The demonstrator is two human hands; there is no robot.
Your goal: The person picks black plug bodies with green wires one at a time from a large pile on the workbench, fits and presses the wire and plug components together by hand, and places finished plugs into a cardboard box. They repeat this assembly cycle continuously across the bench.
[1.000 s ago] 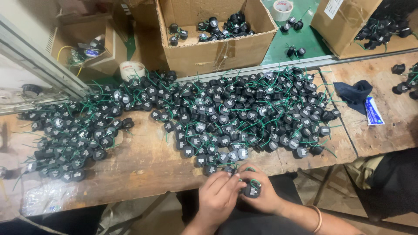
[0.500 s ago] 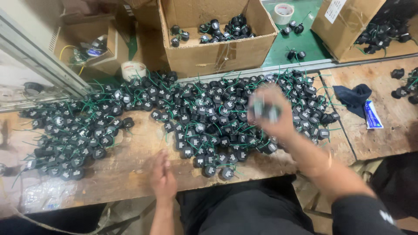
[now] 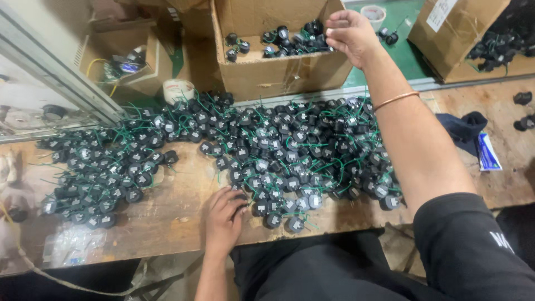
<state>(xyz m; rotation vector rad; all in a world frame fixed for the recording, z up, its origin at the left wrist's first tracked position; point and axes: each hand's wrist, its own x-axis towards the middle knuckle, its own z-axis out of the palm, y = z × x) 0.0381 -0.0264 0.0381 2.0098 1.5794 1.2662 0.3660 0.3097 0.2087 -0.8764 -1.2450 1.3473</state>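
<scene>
Dozens of small black parts with green leads (image 3: 290, 150) sprawl across the wooden surface (image 3: 173, 217), and we're at the drop-off. Right hand (image 3: 348, 30) is stretched out over the open cardboard box (image 3: 278, 72) beyond the heap, fingers curled loosely downward; whether a part is pinched in there I can't tell, the palm hides it. More black parts (image 3: 295, 42) sit in the box just under that hand. Left hand (image 3: 223, 217) lies low at the near edge of the heap, fingers spread narrow, tips touching one black part (image 3: 242, 196). By my judgement, the next pick calls for closing round that part and lifting its lead clear of the tangle.
</scene>
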